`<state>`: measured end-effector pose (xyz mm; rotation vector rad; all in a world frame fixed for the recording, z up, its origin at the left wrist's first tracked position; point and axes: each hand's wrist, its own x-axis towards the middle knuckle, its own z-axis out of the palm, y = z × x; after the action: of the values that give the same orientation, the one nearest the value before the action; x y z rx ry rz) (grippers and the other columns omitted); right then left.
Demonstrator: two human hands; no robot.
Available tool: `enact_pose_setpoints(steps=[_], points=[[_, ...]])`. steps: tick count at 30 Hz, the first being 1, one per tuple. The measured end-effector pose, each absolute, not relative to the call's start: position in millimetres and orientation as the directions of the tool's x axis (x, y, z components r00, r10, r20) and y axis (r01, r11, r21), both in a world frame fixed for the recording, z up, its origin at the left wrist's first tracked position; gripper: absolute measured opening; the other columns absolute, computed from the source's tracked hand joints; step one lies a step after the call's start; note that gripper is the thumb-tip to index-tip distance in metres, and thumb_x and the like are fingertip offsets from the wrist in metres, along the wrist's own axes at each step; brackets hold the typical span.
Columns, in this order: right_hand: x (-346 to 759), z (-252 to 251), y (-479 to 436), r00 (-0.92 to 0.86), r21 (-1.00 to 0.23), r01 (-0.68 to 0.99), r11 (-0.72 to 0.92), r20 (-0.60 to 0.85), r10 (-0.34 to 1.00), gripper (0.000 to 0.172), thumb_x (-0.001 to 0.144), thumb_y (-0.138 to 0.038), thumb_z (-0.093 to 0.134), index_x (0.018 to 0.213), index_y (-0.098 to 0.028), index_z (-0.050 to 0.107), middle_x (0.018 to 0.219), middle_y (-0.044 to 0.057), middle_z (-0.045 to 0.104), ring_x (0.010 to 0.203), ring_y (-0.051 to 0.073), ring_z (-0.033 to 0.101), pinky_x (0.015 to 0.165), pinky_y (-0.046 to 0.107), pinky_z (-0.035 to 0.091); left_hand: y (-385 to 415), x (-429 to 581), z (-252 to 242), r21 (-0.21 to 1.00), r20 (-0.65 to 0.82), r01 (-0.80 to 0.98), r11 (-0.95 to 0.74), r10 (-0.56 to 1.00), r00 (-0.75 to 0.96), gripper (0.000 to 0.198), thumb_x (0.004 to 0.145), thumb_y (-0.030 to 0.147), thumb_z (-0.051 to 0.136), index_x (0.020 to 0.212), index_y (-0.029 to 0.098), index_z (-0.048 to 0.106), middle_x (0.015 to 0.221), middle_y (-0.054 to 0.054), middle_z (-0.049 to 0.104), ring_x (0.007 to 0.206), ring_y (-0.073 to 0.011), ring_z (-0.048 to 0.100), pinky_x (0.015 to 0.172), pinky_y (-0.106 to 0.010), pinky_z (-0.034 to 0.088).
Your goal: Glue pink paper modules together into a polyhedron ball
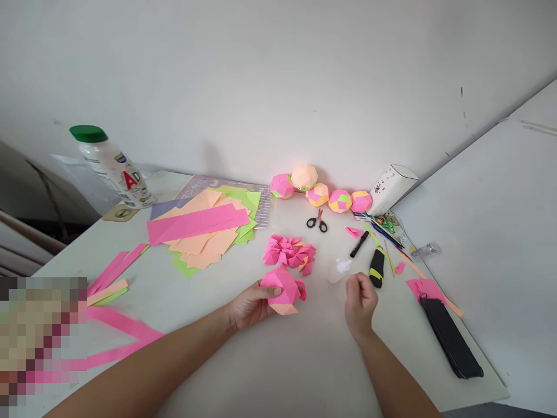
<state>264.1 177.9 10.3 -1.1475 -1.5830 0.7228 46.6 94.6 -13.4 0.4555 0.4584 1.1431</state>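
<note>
My left hand (pixel 255 305) grips a partly built paper ball (pixel 284 293) of folded pink pieces with a peach one at its lower edge; a loose pink flap sticks out on its right side. To the right, my right hand (pixel 362 302) is closed in a fist above the table, and what its fingers hold, if anything, is hidden. Just left of that fist stands a small translucent bottle (pixel 338 271) with white at its top. Beyond the ball lies a pile of folded pink paper units (pixel 289 252), a few of them peach.
Finished paper balls (pixel 339 200) line the wall beside a white box (pixel 394 188). Scissors (pixel 317 222), a black marker (pixel 359 244), a black-and-yellow cutter (pixel 377 267) and a phone (pixel 450 337) lie around. Coloured paper sheets (pixel 209 229) and a green-capped bottle (pixel 115 168) are left.
</note>
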Motion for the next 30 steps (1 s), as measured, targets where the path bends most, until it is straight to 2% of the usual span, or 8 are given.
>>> enact_pose_setpoints(steps=[3, 4, 9, 13, 19, 23, 27, 30], points=[[271.9, 6.2, 193.8, 0.161, -0.885, 0.325, 0.334, 0.399, 0.903, 0.008, 0.079, -0.026, 0.05, 0.083, -0.022, 0.044, 0.077, 0.0, 0.046, 0.065, 0.015, 0.047, 0.06, 0.028, 0.04, 95.3, 46.3, -16.8, 0.51, -0.157, -0.791, 0.337, 0.941, 0.3, 0.036, 0.076, 0.019, 0.063, 0.111, 0.012, 0.06, 0.112, -0.016, 0.064, 0.103, -0.0274, 0.058, 0.088, -0.04, 0.043], [272.9, 3.2, 199.6, 0.155, -0.885, 0.355, 0.303, 0.375, 0.914, 0.017, 0.075, -0.024, 0.053, 0.09, -0.022, 0.045, 0.088, 0.003, 0.05, 0.074, 0.017, 0.051, 0.064, 0.029, 0.042, 95.4, 46.3, -17.1, 0.495, -0.171, -0.802, 0.333, 0.943, 0.286, 0.036, 0.076, 0.018, 0.063, 0.111, 0.012, 0.06, 0.112, -0.015, 0.064, 0.103, -0.0271, 0.058, 0.089, -0.04, 0.043], [269.6, -15.7, 215.6, -0.186, -0.812, 0.542, 0.215, 0.134, 0.973, 0.039, 0.072, -0.03, 0.057, 0.109, -0.02, 0.049, 0.113, 0.011, 0.055, 0.104, 0.026, 0.052, 0.086, 0.041, 0.044, 95.5, 46.8, -14.1, 0.466, -0.202, -0.824, 0.324, 0.945, 0.257, 0.035, 0.074, 0.016, 0.064, 0.108, 0.011, 0.06, 0.111, -0.015, 0.065, 0.107, -0.0278, 0.058, 0.093, -0.041, 0.041], [265.7, -22.7, 211.3, -0.321, -0.737, 0.592, 0.327, 0.157, 0.934, 0.041, 0.077, -0.034, 0.057, 0.115, -0.02, 0.05, 0.118, 0.012, 0.056, 0.113, 0.029, 0.05, 0.096, 0.047, 0.038, 95.3, 46.8, -12.8, 0.469, -0.21, -0.823, 0.32, 0.946, 0.248, 0.035, 0.075, 0.016, 0.064, 0.109, 0.011, 0.059, 0.115, -0.016, 0.064, 0.112, -0.029, 0.055, 0.096, -0.041, 0.04], [262.3, -29.0, 211.0, -0.369, -0.804, 0.497, 0.327, 0.145, 0.918, 0.067, 0.078, -0.039, 0.06, 0.134, -0.017, 0.031, 0.138, 0.017, 0.041, 0.128, 0.028, 0.039, 0.104, 0.046, 0.031, 95.5, 46.8, -14.6, 0.482, -0.159, -0.818, 0.315, 0.949, 0.272, 0.037, 0.078, 0.016, 0.061, 0.115, 0.01, 0.059, 0.124, -0.016, 0.059, 0.118, -0.028, 0.052, 0.099, -0.038, 0.038], [261.6, -29.4, 216.4, -0.407, -0.805, 0.479, 0.349, 0.149, 0.901, 0.058, 0.078, -0.04, 0.06, 0.129, -0.02, 0.04, 0.131, 0.013, 0.049, 0.121, 0.028, 0.046, 0.1, 0.046, 0.035, 95.6, 46.8, -15.7, 0.484, -0.131, -0.821, 0.304, 0.952, 0.276, 0.035, 0.081, 0.014, 0.057, 0.115, 0.01, 0.059, 0.126, -0.015, 0.058, 0.117, -0.027, 0.052, 0.097, -0.037, 0.04], [258.9, -24.9, 220.0, -0.471, -0.68, 0.547, 0.488, 0.233, 0.851, 0.031, 0.077, -0.038, 0.061, 0.099, -0.018, 0.058, 0.102, 0.011, 0.061, 0.1, 0.029, 0.054, 0.087, 0.044, 0.041, 94.9, 46.8, -15.5, 0.477, -0.147, -0.819, 0.32, 0.947, 0.285, 0.036, 0.081, 0.013, 0.057, 0.117, 0.011, 0.059, 0.125, -0.014, 0.059, 0.116, -0.0264, 0.053, 0.097, -0.036, 0.041], [256.2, -22.7, 220.1, -0.508, -0.627, 0.548, 0.554, 0.276, 0.816, 0.024, 0.075, -0.038, 0.062, 0.089, -0.018, 0.059, 0.094, 0.011, 0.061, 0.094, 0.029, 0.053, 0.084, 0.043, 0.041, 94.6, 46.8, -15.0, 0.476, -0.157, -0.815, 0.329, 0.944, 0.289, 0.038, 0.081, 0.014, 0.056, 0.118, 0.01, 0.058, 0.126, -0.014, 0.058, 0.115, -0.0264, 0.054, 0.099, -0.037, 0.039]])
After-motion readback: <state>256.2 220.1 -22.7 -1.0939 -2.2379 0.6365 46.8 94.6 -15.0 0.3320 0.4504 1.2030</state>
